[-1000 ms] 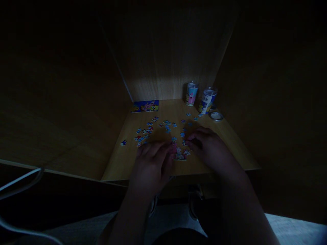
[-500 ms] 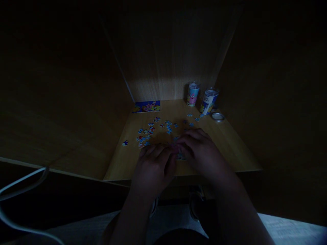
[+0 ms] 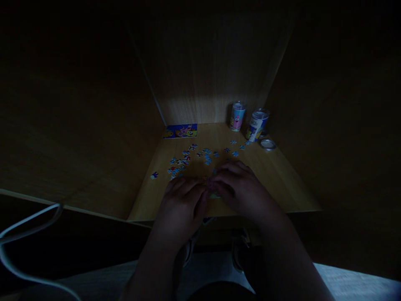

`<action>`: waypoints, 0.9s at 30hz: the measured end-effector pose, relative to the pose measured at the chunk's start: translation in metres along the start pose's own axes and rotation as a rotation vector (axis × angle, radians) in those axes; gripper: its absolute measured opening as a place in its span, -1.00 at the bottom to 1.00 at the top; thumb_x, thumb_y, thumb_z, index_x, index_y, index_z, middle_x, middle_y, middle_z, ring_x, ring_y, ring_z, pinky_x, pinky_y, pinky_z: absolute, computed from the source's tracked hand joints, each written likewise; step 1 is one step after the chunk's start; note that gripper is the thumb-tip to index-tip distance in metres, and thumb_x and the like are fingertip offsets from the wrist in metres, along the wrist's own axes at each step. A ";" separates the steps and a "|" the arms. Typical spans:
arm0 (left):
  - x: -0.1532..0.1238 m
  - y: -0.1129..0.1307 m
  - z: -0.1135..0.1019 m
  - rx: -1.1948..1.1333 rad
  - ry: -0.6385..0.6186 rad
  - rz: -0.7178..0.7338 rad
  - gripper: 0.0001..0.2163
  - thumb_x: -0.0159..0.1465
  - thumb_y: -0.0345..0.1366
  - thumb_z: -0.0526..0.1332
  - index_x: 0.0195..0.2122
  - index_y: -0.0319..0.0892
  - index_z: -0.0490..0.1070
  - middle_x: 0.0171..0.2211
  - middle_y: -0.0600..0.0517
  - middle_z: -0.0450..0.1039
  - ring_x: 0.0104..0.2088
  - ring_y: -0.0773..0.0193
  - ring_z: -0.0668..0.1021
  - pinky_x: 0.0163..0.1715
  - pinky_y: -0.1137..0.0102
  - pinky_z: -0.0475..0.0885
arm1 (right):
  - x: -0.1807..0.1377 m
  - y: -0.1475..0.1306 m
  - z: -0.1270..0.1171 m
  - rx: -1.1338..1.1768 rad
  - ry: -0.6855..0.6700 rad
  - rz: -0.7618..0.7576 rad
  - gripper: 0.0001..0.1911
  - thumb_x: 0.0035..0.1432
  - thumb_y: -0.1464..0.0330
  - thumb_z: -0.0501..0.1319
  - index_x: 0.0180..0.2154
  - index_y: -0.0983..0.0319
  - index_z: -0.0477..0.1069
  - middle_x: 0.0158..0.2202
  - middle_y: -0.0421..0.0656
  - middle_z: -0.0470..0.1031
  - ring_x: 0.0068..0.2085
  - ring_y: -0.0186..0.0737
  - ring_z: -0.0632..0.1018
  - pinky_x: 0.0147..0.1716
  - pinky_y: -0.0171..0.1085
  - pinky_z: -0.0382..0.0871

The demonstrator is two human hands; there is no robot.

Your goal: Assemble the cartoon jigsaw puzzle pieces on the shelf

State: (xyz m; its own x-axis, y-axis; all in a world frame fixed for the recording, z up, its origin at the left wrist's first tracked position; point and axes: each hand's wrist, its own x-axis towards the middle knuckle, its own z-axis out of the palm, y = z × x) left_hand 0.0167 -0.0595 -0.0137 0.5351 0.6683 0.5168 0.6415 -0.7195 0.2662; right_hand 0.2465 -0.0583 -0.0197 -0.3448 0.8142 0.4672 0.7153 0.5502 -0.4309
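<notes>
Both hands meet near the front of a wooden desk top [image 3: 272, 179]. My left hand [image 3: 184, 200] is closed, its thumb and fingertips pressed together over joined jigsaw pieces [image 3: 214, 195] that show partly between the hands. Opposite it, my right hand [image 3: 239, 186] pinches at the same spot, fingers bent down. Whatever lies under the fingertips is dark and mostly hidden, most likely puzzle pieces. Beyond the hands, loose jigsaw pieces [image 3: 207, 159] lie scattered, and one piece [image 3: 154, 175] sits apart at the left.
A picture card [image 3: 181, 131] lies at the back left. Two printed cans, one with a pink figure [image 3: 237, 117] and one with a white label [image 3: 257, 125], stand at the back right beside a round lid [image 3: 267, 144]. Wooden panels enclose the desk. A white cable [image 3: 28, 276] loops at lower left.
My hands have shifted slightly left, the right one most, and their fingertips are closer together. A greenish part of the joined pieces now shows between them.
</notes>
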 end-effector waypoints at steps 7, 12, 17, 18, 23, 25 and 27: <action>0.001 -0.003 0.004 -0.028 -0.019 -0.015 -0.86 0.52 -0.39 0.22 -0.08 -0.11 0.59 -0.08 -0.03 0.70 -0.09 0.06 0.67 0.05 0.01 0.53 | 0.002 0.000 -0.002 0.025 -0.051 -0.016 -0.95 0.45 0.33 0.38 -0.11 0.09 0.66 -0.04 -0.13 0.65 0.02 -0.05 0.58 0.09 -0.03 0.43; 0.001 -0.004 0.004 -0.045 -0.023 -0.021 -0.87 0.50 -0.39 0.23 -0.07 -0.09 0.59 -0.08 -0.03 0.70 -0.09 0.06 0.67 0.03 0.03 0.54 | 0.002 0.003 -0.001 0.046 -0.064 -0.021 -0.93 0.44 0.35 0.38 -0.09 0.07 0.66 -0.05 -0.14 0.65 0.03 -0.05 0.57 0.09 -0.03 0.44; 0.001 -0.004 0.005 -0.052 -0.025 -0.014 -0.88 0.52 -0.37 0.22 -0.09 -0.09 0.57 -0.08 -0.03 0.69 -0.08 0.05 0.67 0.02 0.02 0.52 | 0.001 0.005 0.001 0.036 -0.052 -0.008 -0.93 0.45 0.34 0.37 -0.10 0.08 0.66 -0.07 -0.14 0.65 0.02 -0.05 0.57 0.09 -0.04 0.45; 0.001 -0.004 0.005 -0.055 -0.032 -0.017 -0.87 0.52 -0.37 0.22 -0.08 -0.09 0.57 -0.08 -0.03 0.69 -0.08 0.06 0.67 0.02 0.02 0.52 | 0.001 0.005 0.001 0.031 -0.052 -0.004 -0.93 0.45 0.33 0.37 -0.11 0.08 0.66 -0.07 -0.14 0.65 0.03 -0.05 0.57 0.09 -0.04 0.45; 0.000 -0.005 0.005 -0.060 -0.039 -0.019 -0.88 0.52 -0.37 0.22 -0.10 -0.10 0.57 -0.10 -0.03 0.69 -0.08 0.06 0.65 0.03 0.02 0.52 | 0.001 0.005 0.000 0.031 -0.078 -0.026 -0.95 0.42 0.33 0.40 -0.12 0.06 0.67 -0.08 -0.15 0.65 0.02 -0.06 0.58 0.10 -0.03 0.44; 0.000 -0.005 0.005 -0.063 -0.034 -0.022 -0.88 0.51 -0.37 0.23 -0.12 -0.09 0.57 -0.11 -0.02 0.69 -0.09 0.07 0.65 0.04 0.03 0.51 | 0.001 0.005 0.001 0.031 -0.060 -0.023 -0.94 0.42 0.35 0.40 -0.13 0.06 0.67 -0.09 -0.15 0.66 0.00 -0.06 0.58 0.09 -0.04 0.44; 0.001 -0.004 0.004 -0.066 -0.029 -0.022 -0.88 0.50 -0.39 0.23 -0.14 -0.09 0.57 -0.11 -0.01 0.69 -0.10 0.07 0.65 0.03 0.04 0.51 | 0.001 0.004 0.001 0.036 -0.045 -0.019 -0.93 0.43 0.37 0.38 -0.14 0.07 0.66 -0.09 -0.15 0.66 -0.01 -0.06 0.58 0.07 -0.04 0.45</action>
State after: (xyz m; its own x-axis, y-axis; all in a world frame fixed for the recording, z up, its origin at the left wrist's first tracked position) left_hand 0.0169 -0.0554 -0.0179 0.5376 0.6888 0.4863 0.6165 -0.7146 0.3306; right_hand 0.2487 -0.0549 -0.0215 -0.3853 0.8106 0.4410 0.6864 0.5711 -0.4502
